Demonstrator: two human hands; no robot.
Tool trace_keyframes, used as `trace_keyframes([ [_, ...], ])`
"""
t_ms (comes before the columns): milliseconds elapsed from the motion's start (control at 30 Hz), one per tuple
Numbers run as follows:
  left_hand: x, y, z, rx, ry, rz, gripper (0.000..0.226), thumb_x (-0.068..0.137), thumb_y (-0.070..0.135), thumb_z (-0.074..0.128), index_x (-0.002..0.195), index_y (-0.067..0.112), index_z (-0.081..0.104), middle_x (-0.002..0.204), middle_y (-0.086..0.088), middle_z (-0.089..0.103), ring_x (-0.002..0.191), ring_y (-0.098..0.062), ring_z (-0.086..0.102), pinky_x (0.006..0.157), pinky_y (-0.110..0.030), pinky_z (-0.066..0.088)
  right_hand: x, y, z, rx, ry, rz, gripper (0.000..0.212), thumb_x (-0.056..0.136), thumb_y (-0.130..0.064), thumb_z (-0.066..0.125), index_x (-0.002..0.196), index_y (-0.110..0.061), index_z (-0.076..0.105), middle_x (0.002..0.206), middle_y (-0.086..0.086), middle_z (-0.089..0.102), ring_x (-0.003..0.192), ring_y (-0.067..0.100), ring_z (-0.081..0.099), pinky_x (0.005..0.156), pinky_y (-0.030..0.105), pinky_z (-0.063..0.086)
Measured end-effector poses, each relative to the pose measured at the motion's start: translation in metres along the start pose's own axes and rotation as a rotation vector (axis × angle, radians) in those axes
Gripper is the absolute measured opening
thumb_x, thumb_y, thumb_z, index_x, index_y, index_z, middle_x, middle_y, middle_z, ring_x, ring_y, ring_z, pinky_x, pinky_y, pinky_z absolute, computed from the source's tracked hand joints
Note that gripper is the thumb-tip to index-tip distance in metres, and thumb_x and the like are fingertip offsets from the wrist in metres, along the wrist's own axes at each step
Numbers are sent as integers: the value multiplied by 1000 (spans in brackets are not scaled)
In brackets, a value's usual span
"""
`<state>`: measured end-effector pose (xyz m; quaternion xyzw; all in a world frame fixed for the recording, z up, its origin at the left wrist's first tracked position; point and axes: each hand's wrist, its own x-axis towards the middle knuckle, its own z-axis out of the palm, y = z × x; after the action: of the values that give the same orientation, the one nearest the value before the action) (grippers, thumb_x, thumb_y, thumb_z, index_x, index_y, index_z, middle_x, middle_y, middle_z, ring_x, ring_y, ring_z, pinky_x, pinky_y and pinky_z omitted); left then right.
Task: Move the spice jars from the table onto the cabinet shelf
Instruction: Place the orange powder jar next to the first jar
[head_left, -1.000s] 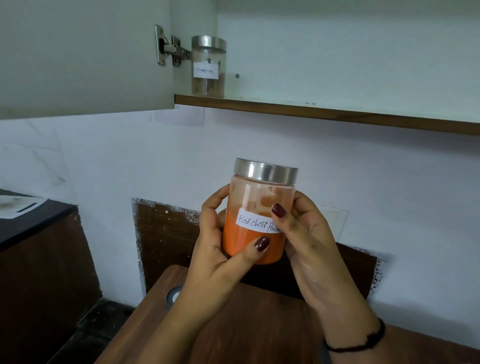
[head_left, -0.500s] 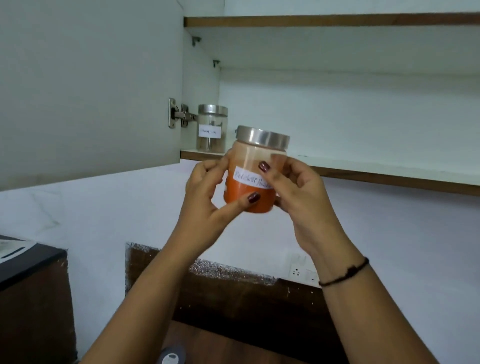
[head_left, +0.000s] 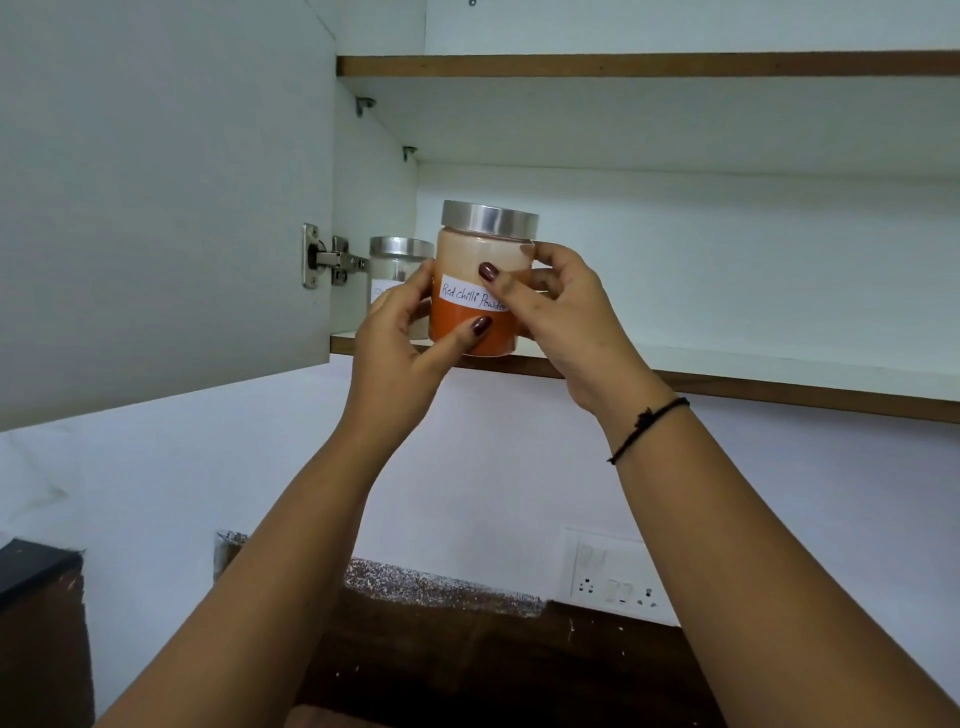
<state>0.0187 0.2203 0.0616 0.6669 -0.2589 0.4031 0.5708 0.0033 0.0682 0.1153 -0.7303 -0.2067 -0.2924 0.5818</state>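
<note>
Red chilli powder jar (head_left: 470, 257), a clear jar with a steel lid (head_left: 489, 219) and a handwritten white label, is upright and held in both hands at the front edge of the lower cabinet shelf (head_left: 727, 366). Its base sits level with the shelf's front lip, and it cannot be told whether it touches the board. Orange powder fills roughly the lower half of the jar. The left hand (head_left: 400, 338) grips the jar from its left side, fingers curled round the back and the thumb laid across the orange part below the label. The right hand (head_left: 566, 322) grips from the other side, its thumb pressed on the label and its fingers wrapped round the far side of the glass. A thin black bracelet (head_left: 647, 423) circles the right wrist. Just beside the held jar, to its left and further back on the same shelf, stands a second steel-lidded jar (head_left: 397, 262), partly hidden by the left hand. It stands close to the metal hinge (head_left: 327, 257) of the open cabinet door (head_left: 166, 208). An upper shelf (head_left: 623, 65) runs above. Below the cabinet the wall is white, with a switch and socket plate (head_left: 613, 577) low on the right and a dark brown panel (head_left: 467, 665) beneath.
</note>
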Motion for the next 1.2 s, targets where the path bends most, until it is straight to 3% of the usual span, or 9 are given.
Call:
trace_keyframes([
  [300,23,-23,20,78,-38,-2,62,90,33,69,146,23,45,135,3,57,120,-10,55,95,-26,51,26,14,-3,-118,-21,10,65,87,-43,69,141,-19,41,129,5,59,114,21,60,88,31,56],
  [500,28,-43,25,136,-80,-26,62,89,36,69,145,24,45,135,4,58,123,-13,54,97,-38,55,34,26,-3,-221,-52,16,65,89,-42,67,143,-17,39,136,5,54,115,17,55,71,14,46],
  [633,32,-48,28,185,-86,-54,63,90,40,66,146,24,43,138,2,56,125,-15,53,99,-43,53,40,31,-2,-254,-39,8,64,90,-43,66,141,-15,42,139,5,53,120,21,55,87,24,48],
  [767,36,-49,31,240,-98,-60,57,91,45,63,142,24,46,133,3,59,122,-14,54,99,-43,53,48,37,0,-262,-43,44,63,90,-46,65,139,-13,44,132,6,57,117,23,58,87,27,50],
  [900,42,-52,30,302,-98,-66,62,87,55,62,141,31,44,129,7,62,120,-14,58,94,-48,55,56,42,4,-267,-51,66,64,89,-46,66,139,-13,45,131,8,59,114,24,60,97,38,53],
  [1133,49,-52,33,419,-94,-133,78,90,46,65,151,19,24,137,-2,59,125,-24,56,100,-55,48,67,48,10,-265,-70,98,64,88,-46,66,138,-13,44,130,8,59,115,26,60,98,42,53],
  [1200,50,-54,34,449,-83,-110,71,91,44,64,148,17,29,136,-4,58,125,-25,55,100,-54,48,70,49,12,-256,-75,106,62,88,-45,67,137,-14,44,130,8,59,114,26,61,97,42,54],
])
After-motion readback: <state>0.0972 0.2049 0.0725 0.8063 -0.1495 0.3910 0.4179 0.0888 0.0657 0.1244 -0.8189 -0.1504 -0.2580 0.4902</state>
